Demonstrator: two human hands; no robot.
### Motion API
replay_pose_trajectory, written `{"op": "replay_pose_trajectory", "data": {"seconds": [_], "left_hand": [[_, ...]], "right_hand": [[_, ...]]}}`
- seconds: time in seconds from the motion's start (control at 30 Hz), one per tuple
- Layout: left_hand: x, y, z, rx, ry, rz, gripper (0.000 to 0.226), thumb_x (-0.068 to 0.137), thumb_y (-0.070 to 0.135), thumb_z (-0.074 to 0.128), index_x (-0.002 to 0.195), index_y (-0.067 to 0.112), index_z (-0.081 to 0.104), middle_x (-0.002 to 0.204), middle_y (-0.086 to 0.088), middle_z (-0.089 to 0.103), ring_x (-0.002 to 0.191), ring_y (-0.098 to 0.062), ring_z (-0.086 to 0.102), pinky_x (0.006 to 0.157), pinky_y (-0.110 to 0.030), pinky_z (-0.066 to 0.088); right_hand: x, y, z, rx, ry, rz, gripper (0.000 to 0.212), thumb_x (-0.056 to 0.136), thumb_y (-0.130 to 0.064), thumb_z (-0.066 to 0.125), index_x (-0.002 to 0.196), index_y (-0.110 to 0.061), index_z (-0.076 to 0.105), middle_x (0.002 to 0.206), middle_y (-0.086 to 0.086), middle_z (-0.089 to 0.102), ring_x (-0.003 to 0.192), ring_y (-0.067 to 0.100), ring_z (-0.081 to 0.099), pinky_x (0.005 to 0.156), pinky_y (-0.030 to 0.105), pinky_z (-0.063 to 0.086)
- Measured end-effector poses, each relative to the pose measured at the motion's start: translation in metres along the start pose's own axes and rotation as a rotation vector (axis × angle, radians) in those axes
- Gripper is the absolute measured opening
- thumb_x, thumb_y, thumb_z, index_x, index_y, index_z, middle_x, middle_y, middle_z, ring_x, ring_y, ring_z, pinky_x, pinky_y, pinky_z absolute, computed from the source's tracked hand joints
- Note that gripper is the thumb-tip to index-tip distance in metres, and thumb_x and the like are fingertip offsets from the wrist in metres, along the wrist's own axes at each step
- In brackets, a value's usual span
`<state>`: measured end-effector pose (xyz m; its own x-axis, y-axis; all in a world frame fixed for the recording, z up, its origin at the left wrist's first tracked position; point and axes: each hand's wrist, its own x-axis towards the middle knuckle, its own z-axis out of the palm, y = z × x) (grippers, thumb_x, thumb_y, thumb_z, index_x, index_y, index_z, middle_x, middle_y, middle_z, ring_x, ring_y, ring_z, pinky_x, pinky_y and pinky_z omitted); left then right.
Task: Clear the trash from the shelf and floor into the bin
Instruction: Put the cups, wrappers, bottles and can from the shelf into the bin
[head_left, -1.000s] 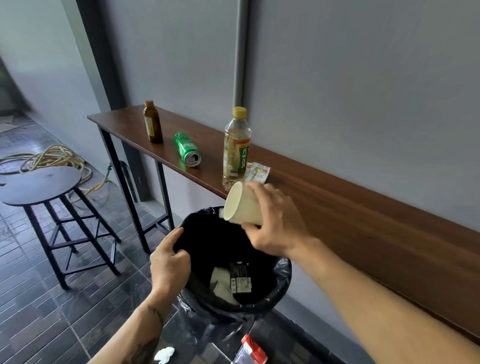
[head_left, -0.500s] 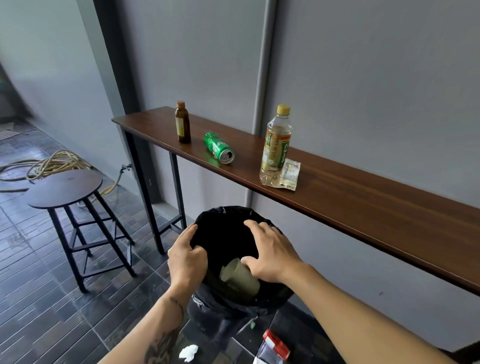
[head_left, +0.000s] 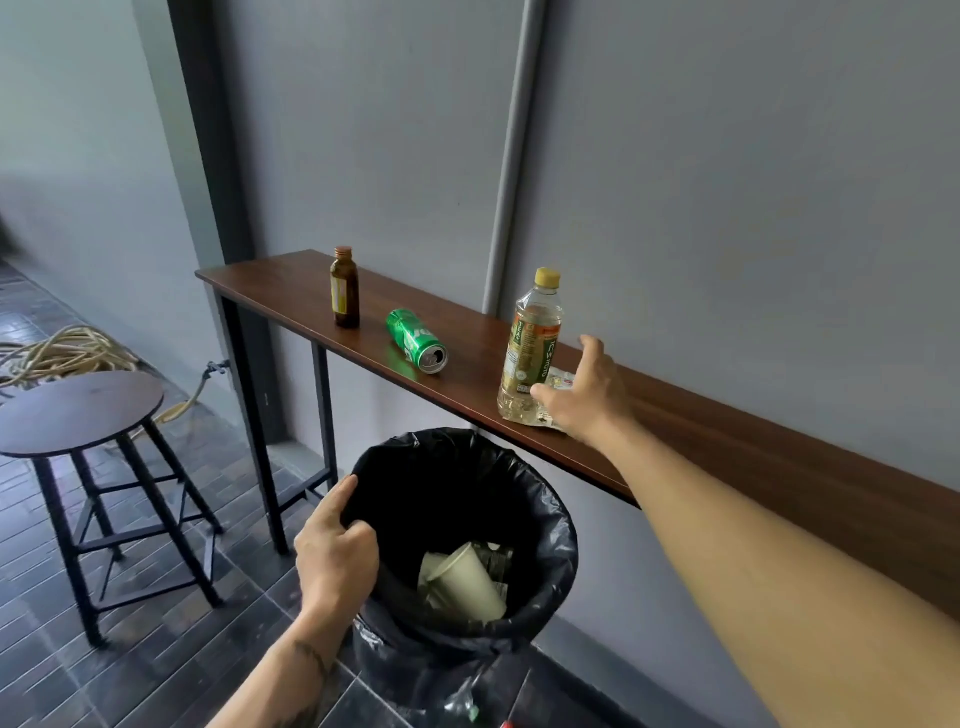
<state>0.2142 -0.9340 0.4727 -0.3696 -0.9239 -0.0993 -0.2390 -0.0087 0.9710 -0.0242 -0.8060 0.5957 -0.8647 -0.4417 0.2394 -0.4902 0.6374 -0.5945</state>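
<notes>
A bin lined with a black bag (head_left: 563, 525) stands below the wooden shelf (head_left: 727, 447). A paper cup (head_left: 470, 582) lies inside it on other scraps. My left hand (head_left: 335, 551) pinches the bag's near rim. On the shelf stand a brown glass bottle (head_left: 345, 287) and a clear plastic bottle with a yellow cap (head_left: 530, 348); a green can (head_left: 415, 340) lies on its side between them. A crumpled wrapper (head_left: 558, 384) lies beside the plastic bottle. My right hand (head_left: 587, 395) hovers open over the wrapper, right next to the plastic bottle, holding nothing.
A round dark stool (head_left: 78, 410) stands on the tiled floor at the left, with a coiled hose (head_left: 57, 353) behind it. The shelf's black metal legs (head_left: 254, 447) stand left of the bin. A grey wall with a vertical pipe (head_left: 511, 156) backs the shelf.
My right hand let go of the paper cup into the bin, then rose to the shelf beside the plastic bottle. My left hand stayed on the bag's rim.
</notes>
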Motion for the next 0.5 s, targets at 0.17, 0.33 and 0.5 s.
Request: {"op": "replay_pose_trajectory", "data": {"seconds": [0.17,0.33,0.5], "left_hand": [[0.003,0.001,0.010,-0.012,0.032,-0.008,0.071,0.072,0.000,0.045,0.132,0.033,0.062,0.105,0.000,0.074,0.052,-0.008,0.058,0.049,-0.024,0.048],[0.005,0.002,0.018,-0.010,0.079,-0.026,0.073,0.069,0.001,0.043,0.130,0.035,0.062,0.107,0.004,0.074,0.064,-0.018,0.062,0.062,-0.031,0.054],[0.003,0.005,0.025,0.013,0.118,-0.018,0.072,0.068,0.004,0.043,0.132,0.030,0.062,0.118,0.004,0.071,0.104,-0.036,0.067,0.090,-0.054,0.055]], "right_hand": [[0.035,-0.004,0.012,0.228,-0.052,0.110,0.098,0.072,-0.043,0.077,0.148,-0.014,0.023,0.147,0.014,0.042,0.132,0.031,0.044,0.107,0.047,0.038],[0.059,-0.002,0.032,0.441,-0.088,0.070,0.055,0.071,-0.034,0.080,0.112,-0.021,0.046,0.105,-0.002,0.063,0.100,0.021,0.063,0.080,0.031,0.048],[0.048,-0.009,0.042,0.506,-0.026,-0.113,0.043,0.064,-0.033,0.078,0.100,-0.024,0.056,0.092,-0.003,0.067,0.083,0.017,0.066,0.078,0.038,0.055]]}}
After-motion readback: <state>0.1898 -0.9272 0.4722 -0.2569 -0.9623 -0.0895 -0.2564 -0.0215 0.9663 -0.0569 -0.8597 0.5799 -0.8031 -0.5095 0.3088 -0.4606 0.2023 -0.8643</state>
